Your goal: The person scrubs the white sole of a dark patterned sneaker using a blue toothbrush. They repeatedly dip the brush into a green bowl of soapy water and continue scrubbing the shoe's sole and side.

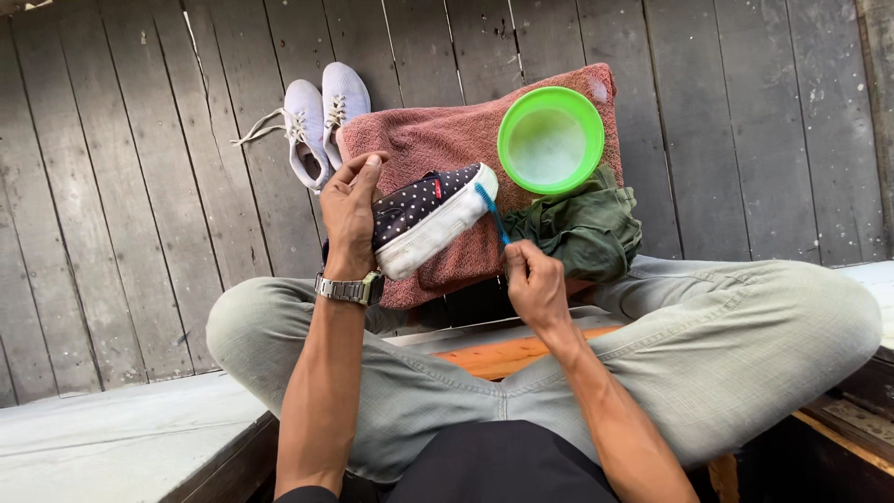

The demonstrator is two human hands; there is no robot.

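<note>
My left hand [349, 216], with a metal watch on the wrist, grips a dark polka-dot shoe [424, 210] with a white sole, held tilted over a reddish-pink towel [447, 140]. A blue toothbrush [492, 212] is pinched in my right hand [533, 279], its head touching the white toe edge of the shoe. A green bowl [549, 140] of soapy water sits on the towel just beyond the shoe.
A pair of pale lilac sneakers [321, 121] lies on the grey wooden planks left of the towel. A crumpled olive-green cloth [582, 228] rests by the bowl. My crossed legs in light trousers fill the foreground, above a wooden seat edge [494, 354].
</note>
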